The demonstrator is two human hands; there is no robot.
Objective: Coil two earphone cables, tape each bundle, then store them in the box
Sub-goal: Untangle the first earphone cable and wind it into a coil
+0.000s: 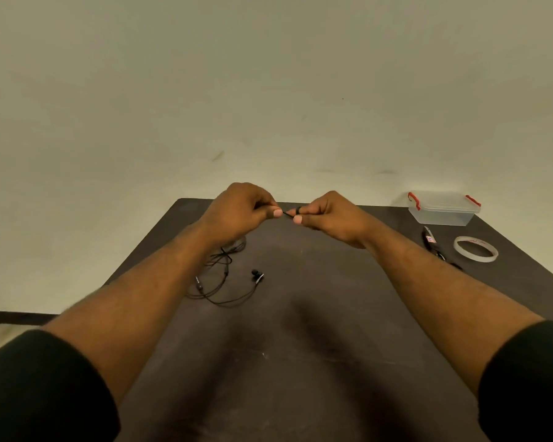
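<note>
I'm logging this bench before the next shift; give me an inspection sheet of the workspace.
Surface: dark table, scuffed.
Job's things: clear box with red latches, tape roll, both far right.
Clutter: scissors beside the tape.
Hands: left hand and right hand raised, pinching a short black cable stretch between them.
Cables: loose black earphone cable lying uncoiled under the left forearm.
Surroundings: plain pale wall.

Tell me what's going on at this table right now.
A person holds both hands above a dark table. The left hand and the right hand pinch a short stretch of black earphone cable between them. Another earphone cable lies loose on the table. The clear box, scissors and tape roll sit untouched at the far right.
</note>
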